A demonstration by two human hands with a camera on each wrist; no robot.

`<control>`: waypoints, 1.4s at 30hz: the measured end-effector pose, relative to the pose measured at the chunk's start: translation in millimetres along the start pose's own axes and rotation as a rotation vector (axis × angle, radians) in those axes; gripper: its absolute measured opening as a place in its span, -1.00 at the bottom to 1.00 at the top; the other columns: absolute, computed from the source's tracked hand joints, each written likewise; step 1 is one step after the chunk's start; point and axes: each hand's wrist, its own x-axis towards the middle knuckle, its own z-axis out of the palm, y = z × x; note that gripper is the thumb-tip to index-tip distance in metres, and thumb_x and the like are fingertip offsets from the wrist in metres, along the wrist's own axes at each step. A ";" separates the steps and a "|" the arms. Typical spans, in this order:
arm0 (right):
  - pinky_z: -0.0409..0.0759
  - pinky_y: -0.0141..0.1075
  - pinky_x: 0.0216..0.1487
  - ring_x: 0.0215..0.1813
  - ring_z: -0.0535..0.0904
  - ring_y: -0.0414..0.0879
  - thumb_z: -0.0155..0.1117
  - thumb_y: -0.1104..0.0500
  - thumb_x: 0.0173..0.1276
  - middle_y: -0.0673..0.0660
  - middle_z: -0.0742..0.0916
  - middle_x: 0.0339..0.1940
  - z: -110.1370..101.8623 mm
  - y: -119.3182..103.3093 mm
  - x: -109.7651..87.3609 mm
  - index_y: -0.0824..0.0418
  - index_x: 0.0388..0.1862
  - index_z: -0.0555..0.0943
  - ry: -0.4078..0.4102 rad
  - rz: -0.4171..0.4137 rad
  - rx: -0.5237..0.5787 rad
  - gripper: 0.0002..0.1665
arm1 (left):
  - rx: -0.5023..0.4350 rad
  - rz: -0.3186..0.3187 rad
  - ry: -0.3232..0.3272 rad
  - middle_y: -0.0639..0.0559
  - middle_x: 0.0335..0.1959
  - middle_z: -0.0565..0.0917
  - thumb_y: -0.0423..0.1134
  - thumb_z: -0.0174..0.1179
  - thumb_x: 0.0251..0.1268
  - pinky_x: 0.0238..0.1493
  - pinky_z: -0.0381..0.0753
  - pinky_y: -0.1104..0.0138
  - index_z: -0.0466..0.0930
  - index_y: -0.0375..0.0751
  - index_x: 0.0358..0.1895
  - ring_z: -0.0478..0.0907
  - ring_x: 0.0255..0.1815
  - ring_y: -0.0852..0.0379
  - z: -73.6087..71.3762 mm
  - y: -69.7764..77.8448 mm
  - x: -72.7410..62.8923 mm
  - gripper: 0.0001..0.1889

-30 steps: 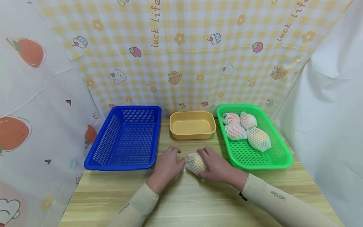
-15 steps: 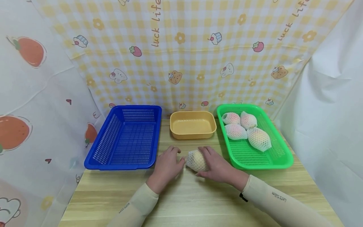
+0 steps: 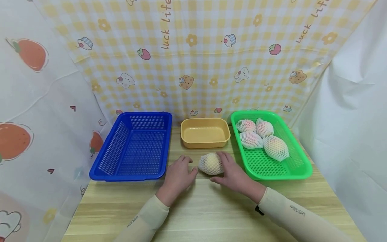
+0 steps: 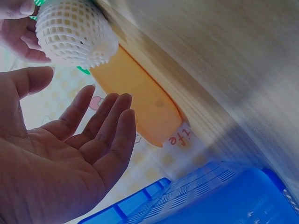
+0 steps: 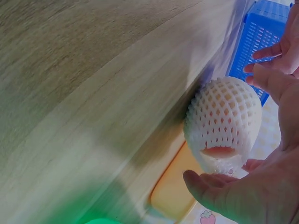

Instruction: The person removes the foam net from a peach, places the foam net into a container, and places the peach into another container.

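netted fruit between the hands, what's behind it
In the head view, beyond the netted fruit, a strip of wooden table shows, then the yellow container, then the checked cloth. The table right behind it is covered by the fruit and cannot be seen.

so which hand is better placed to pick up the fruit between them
Probably the right hand: in the head view its fingers overlap the fruit; the left hand sits just short of it.

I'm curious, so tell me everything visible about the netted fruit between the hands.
The fruit is rounded and pale yellow, pinkish at the open end of its white, foamy net. It lies sideways on the wooden table, before the tan tray. The right hand seems to touch it; the left hand appears apart.
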 end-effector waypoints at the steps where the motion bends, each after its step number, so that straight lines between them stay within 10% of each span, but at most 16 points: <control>1: 0.59 0.21 0.43 0.51 0.51 0.34 0.81 -0.07 0.23 0.45 0.42 0.58 0.4 0.1 0.6 0.39 0.71 0.22 0.006 0.008 -0.001 0.31 | 0.000 0.002 0.001 -0.07 0.08 0.75 -0.01 0.37 0.52 0.02 0.73 -0.09 0.74 -0.19 0.10 0.76 -0.03 -0.18 0.0 -0.2 -0.1 -0.66; 42: 0.42 0.29 0.56 0.52 0.48 0.29 0.74 0.07 0.30 0.36 0.50 0.51 27.5 18.9 17.3 0.24 0.68 0.33 0.051 0.161 0.395 0.10 | 0.006 0.002 -0.010 -0.07 0.07 0.75 0.00 0.36 0.54 0.03 0.74 -0.07 0.75 -0.21 0.13 0.76 -0.02 -0.16 -0.4 -1.3 1.9 -0.64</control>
